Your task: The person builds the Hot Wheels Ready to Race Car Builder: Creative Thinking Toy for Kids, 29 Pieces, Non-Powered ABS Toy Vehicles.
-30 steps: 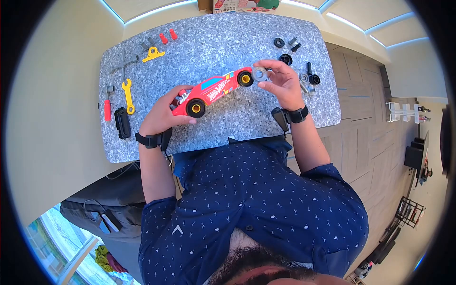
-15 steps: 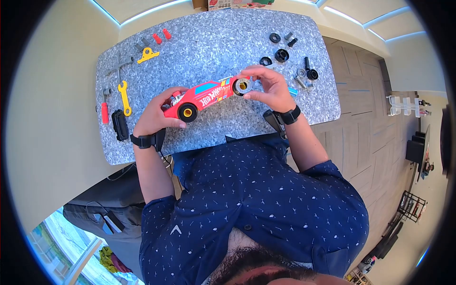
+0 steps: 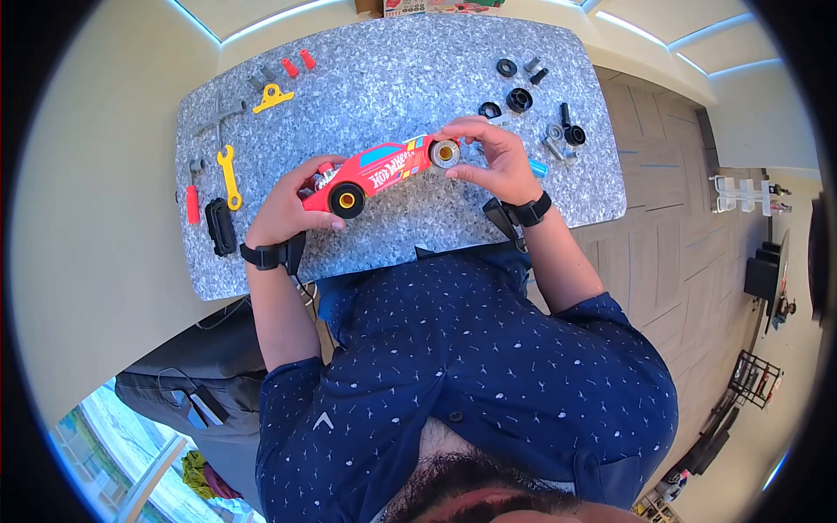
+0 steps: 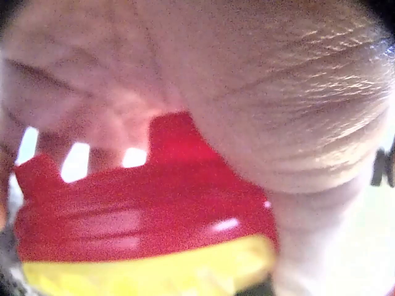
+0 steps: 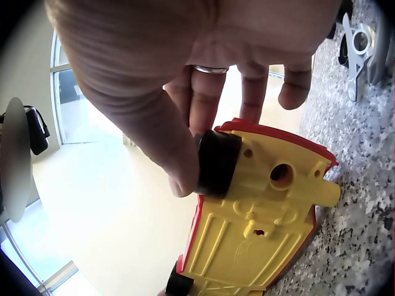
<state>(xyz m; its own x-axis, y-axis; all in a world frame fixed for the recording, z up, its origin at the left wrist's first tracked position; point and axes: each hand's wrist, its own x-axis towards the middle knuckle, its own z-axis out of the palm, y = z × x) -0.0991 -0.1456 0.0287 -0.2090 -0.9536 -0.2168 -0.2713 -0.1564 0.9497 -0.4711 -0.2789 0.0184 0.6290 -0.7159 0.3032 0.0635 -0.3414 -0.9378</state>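
Observation:
A red toy car [image 3: 384, 168] with a blue window and "Hot Wheels" lettering is held up over the table, side toward the person. My left hand [image 3: 290, 205] grips its left end, by the chrome engine piece. In the left wrist view the red end [image 4: 142, 209] lies against the palm, yellow below. Between thumb and fingers, my right hand [image 3: 497, 161] pinches the wheel at the car's other end, a grey ring [image 3: 445, 154] set against its outer face. The right wrist view shows the yellow underside [image 5: 247, 240] and the thumb on the black tyre [image 5: 221, 163]; the ring is hidden there.
On the speckled table [image 3: 366, 96], black wheel parts [image 3: 520, 100] and grey pieces lie at the right. A yellow wrench [image 3: 229, 177], a yellow bracket [image 3: 273, 98], red pieces [image 3: 299, 64], a red-handled tool [image 3: 193, 205] and a black part [image 3: 221, 227] lie left.
My right hand has brought the grey ring leftward from beside the car onto the right wheel. The left hand keeps its grip, and the car has shifted slightly left.

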